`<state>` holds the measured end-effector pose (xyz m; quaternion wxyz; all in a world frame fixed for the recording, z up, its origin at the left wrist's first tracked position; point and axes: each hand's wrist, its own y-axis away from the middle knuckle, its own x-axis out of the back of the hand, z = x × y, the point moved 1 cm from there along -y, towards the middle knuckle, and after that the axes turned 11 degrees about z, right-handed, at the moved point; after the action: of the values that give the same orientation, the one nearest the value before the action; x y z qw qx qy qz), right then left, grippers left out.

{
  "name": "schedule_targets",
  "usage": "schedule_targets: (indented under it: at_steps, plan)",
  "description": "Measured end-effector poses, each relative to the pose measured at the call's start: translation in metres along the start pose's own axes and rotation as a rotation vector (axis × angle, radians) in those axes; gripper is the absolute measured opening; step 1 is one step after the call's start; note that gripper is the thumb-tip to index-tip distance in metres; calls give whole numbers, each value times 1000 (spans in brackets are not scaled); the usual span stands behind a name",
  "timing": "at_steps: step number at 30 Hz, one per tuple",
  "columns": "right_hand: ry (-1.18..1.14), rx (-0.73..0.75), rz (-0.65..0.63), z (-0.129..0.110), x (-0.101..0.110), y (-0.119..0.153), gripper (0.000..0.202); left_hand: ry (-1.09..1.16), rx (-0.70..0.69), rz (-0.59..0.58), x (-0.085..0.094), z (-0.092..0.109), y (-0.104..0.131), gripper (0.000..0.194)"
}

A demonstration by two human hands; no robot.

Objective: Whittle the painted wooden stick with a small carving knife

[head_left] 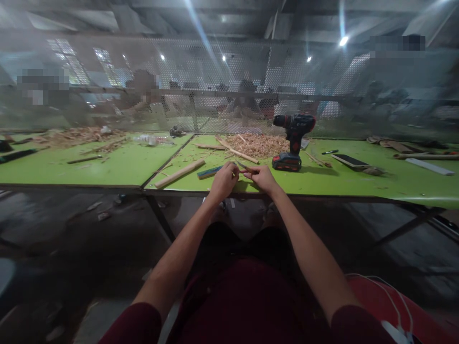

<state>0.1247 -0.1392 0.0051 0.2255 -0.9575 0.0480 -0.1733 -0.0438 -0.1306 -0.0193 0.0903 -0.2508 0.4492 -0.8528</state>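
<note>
My left hand (225,181) is closed over the front edge of the green table (304,185), its fingers pinched round something too small to make out. Close beside it, my right hand (264,179) grips a carving knife (248,168) with a brown handle; its thin grey tip points up and left toward my left fingers. Just left of my left hand lies a blue-green bar (208,172). A pale round wooden stick (180,173) rests farther left, slanting across the tabletop.
Behind my hands spreads a heap of wood shavings (263,143) with several sticks. A cordless drill (294,138) stands upright to the right, and a phone (350,161) lies beyond it. A perforated screen (222,112) rises along the back; people sit behind it.
</note>
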Motion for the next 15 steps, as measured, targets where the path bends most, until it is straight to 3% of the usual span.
schedule_targets:
  at_steps: [6, 15]
  plan:
    - [-1, -22, 103, 2, 1, 1, 48, 55, 6, 50, -2, -3, -3, 8]
    - [-5, -35, 68, -5, 1, 6, 45, 101, 11, 100, -3, -2, -3, 8]
